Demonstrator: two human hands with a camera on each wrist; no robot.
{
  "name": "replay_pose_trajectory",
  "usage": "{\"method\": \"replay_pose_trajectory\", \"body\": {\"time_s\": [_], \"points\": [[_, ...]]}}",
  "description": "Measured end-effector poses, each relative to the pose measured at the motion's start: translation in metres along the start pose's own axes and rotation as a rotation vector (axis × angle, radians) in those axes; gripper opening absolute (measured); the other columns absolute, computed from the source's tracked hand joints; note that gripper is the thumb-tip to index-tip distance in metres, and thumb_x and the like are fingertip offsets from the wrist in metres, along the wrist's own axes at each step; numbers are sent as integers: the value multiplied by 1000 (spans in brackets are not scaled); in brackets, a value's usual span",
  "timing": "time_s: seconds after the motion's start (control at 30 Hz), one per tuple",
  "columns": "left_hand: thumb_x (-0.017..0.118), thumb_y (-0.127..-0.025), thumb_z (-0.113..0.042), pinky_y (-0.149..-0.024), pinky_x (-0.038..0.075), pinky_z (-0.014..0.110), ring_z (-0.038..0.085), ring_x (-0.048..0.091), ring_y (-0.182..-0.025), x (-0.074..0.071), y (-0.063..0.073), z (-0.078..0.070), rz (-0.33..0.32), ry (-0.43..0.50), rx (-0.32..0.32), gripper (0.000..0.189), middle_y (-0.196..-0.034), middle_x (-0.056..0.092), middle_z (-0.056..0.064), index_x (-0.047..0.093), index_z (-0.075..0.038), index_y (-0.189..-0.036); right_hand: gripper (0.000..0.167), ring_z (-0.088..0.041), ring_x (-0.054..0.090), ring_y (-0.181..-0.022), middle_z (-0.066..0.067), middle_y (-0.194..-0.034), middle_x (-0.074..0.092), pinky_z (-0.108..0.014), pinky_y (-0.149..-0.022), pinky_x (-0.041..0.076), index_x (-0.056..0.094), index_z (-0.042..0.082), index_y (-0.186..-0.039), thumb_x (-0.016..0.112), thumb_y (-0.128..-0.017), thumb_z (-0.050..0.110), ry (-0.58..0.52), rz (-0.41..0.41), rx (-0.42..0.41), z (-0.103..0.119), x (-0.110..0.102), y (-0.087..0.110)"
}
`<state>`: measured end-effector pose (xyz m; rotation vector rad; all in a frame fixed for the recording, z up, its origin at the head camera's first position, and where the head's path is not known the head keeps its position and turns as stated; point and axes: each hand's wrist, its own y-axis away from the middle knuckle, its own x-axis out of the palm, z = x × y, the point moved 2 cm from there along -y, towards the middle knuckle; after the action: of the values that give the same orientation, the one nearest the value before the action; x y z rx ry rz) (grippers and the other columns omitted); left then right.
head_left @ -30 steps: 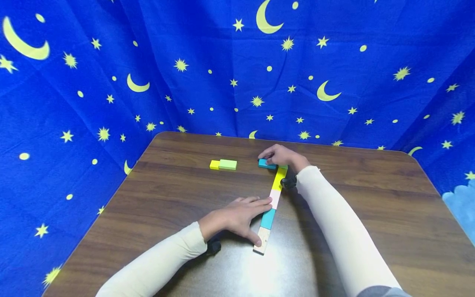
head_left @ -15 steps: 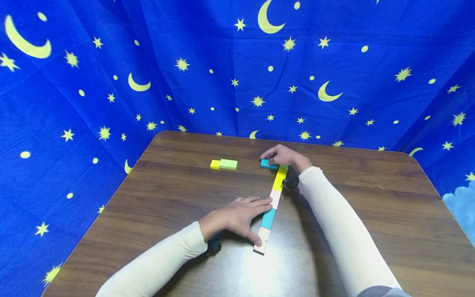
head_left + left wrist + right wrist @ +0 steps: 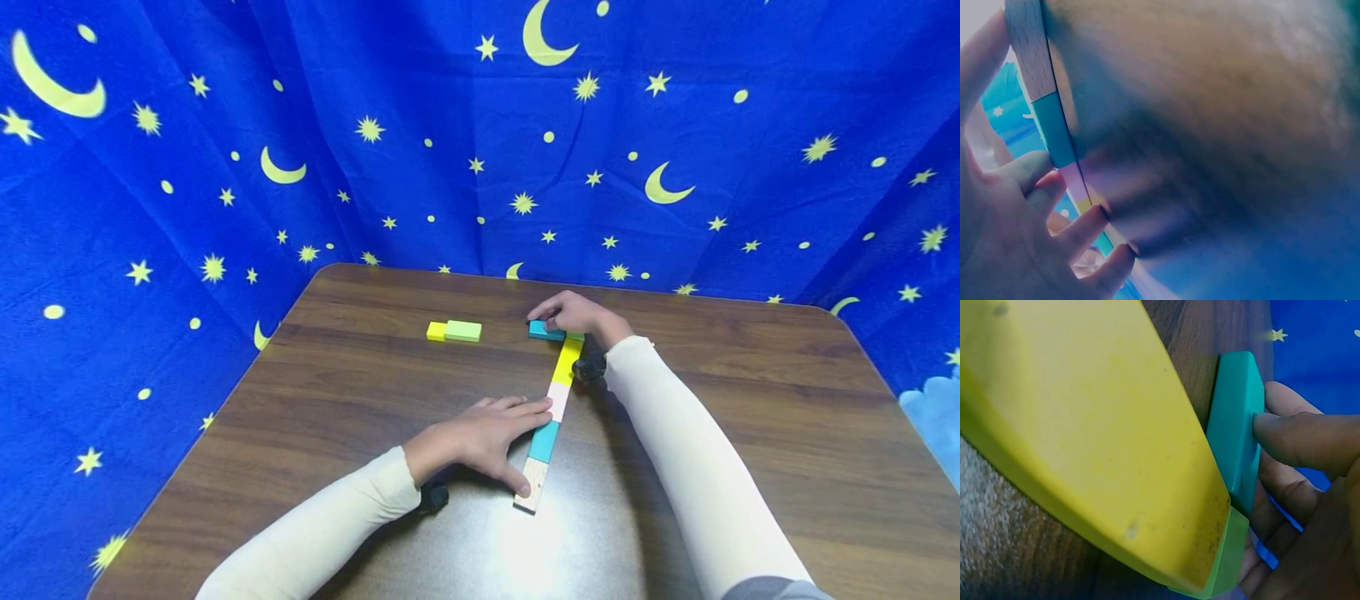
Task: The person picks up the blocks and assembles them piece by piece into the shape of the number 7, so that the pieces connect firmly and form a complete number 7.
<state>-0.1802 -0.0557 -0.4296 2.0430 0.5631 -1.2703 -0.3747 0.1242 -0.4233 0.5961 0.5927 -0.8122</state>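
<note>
A line of flat blocks runs up the table: a bare wood block (image 3: pixel 535 475) nearest me, then a teal block (image 3: pixel 543 442), a pink block (image 3: pixel 557 402) and a yellow block (image 3: pixel 567 362). At its far end a green block (image 3: pixel 1227 556) lies crosswise, mostly covered by the right hand in the head view. My left hand (image 3: pixel 487 437) is spread along the line's left side, thumb on the wood block, fingertips at the pink one. With thumb and fingers, my right hand (image 3: pixel 576 315) pinches a blue-teal block (image 3: pixel 543 331), which abuts the green one's left end.
Left of the right hand, a small yellow block (image 3: pixel 437 332) and a light green block (image 3: pixel 463 332) lie end to end on the brown wooden table (image 3: pixel 360 375). A blue curtain (image 3: pixel 420 100) with moons and stars hangs behind the table's far edge.
The head view has shifted slightly. Both hands and the blocks keep their places relative to one another.
</note>
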Motion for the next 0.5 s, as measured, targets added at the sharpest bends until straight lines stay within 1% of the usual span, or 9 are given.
{"method": "replay_pose_trajectory", "body": {"time_s": [0.5], "points": [[72, -76, -67, -123, 25, 50, 25, 22, -155, -1, -1, 0, 7, 5, 1, 103, -168, 12, -15, 23, -30, -158, 42, -35, 54, -130, -15, -141, 60, -55, -111, 42, 68, 14, -127, 50, -93, -1, 8, -6, -6, -3, 0, 1]]}}
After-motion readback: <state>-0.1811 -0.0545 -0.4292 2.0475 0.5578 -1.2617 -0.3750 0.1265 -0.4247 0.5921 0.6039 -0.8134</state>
